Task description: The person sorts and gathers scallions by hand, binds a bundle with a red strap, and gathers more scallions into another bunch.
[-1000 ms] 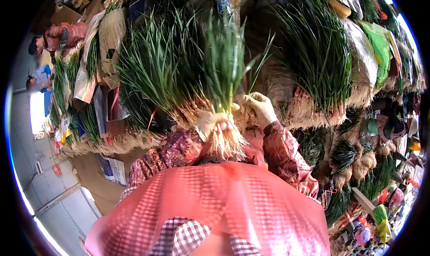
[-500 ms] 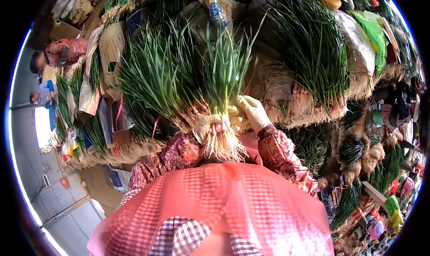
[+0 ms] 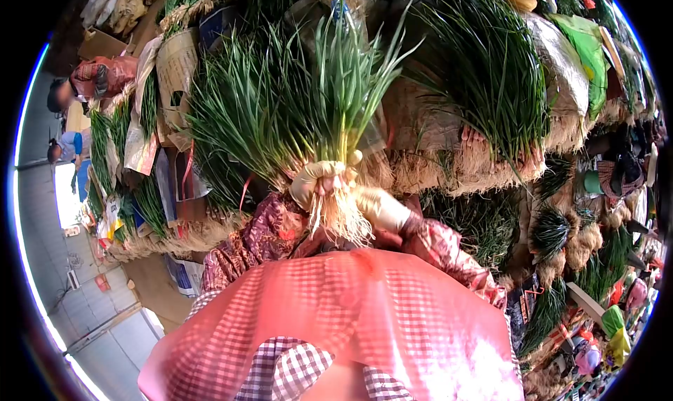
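Note:
A bunch of scallions (image 3: pixel 345 113) stands upright at centre, green leaves up and pale roots hanging down. My left hand (image 3: pixel 313 181), in a pale glove, is closed around its lower stems just above the roots. My right hand (image 3: pixel 381 209), gloved too, is close against the bunch's right side at root level. Its fingers are hidden behind the stems and roots, so its grip does not show. Left of the held bunch leans a larger pile of scallions (image 3: pixel 245 113), its root ends near my left hand.
More scallions (image 3: pixel 491 85) lie at upper right on brown sacking (image 3: pixel 420 124), roots facing me. A red apron (image 3: pixel 336 317) covers my front. At far left are two people, one in a red top (image 3: pixel 105 77). Further scallion bundles (image 3: pixel 550 233) and bags fill the right side.
My right hand has moved left and down, from beside the stems to against the bunch. The held bunch has shifted slightly left and its leaves have spread. My left hand keeps its hold.

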Action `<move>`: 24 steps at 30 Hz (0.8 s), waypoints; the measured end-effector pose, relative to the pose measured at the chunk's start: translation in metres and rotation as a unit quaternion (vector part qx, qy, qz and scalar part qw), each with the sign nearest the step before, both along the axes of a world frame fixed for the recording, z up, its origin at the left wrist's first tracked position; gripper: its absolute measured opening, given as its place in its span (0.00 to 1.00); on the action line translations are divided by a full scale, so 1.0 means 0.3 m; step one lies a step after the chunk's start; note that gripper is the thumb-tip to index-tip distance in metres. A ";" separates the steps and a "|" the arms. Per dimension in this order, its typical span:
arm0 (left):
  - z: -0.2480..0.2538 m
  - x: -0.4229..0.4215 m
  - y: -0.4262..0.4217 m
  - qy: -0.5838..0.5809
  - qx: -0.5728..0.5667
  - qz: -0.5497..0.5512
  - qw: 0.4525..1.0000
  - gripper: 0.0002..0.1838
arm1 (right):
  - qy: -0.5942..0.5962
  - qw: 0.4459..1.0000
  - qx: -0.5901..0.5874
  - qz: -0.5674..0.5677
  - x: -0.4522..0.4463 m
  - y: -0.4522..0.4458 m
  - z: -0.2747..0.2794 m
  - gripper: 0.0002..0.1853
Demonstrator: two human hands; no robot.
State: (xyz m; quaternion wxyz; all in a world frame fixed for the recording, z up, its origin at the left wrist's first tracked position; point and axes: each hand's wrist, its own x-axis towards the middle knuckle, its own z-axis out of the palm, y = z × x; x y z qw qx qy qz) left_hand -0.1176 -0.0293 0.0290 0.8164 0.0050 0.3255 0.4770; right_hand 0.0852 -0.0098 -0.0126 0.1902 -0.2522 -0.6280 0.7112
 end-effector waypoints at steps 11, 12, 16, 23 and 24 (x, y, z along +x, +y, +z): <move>0.175 -0.105 0.057 0.235 0.137 -0.153 0.950 0.31 | -0.556 0.783 0.247 0.131 0.804 -0.106 -0.207 0.15; 0.157 -0.091 0.046 0.239 0.136 -0.158 0.949 0.31 | -0.501 0.828 0.249 0.023 0.821 -0.092 -0.261 0.14; 0.119 -0.063 0.002 0.277 0.107 -0.209 0.932 0.31 | -0.257 0.903 0.201 -0.281 0.458 0.185 0.089 0.10; 0.251 0.003 -0.054 0.346 0.069 -0.202 0.913 0.20 | 0.107 0.870 0.153 -0.456 0.301 0.363 0.377 0.16; 0.258 0.000 -0.058 0.350 0.071 -0.204 0.912 0.20 | 0.096 0.872 0.176 -0.447 0.319 0.362 0.392 0.16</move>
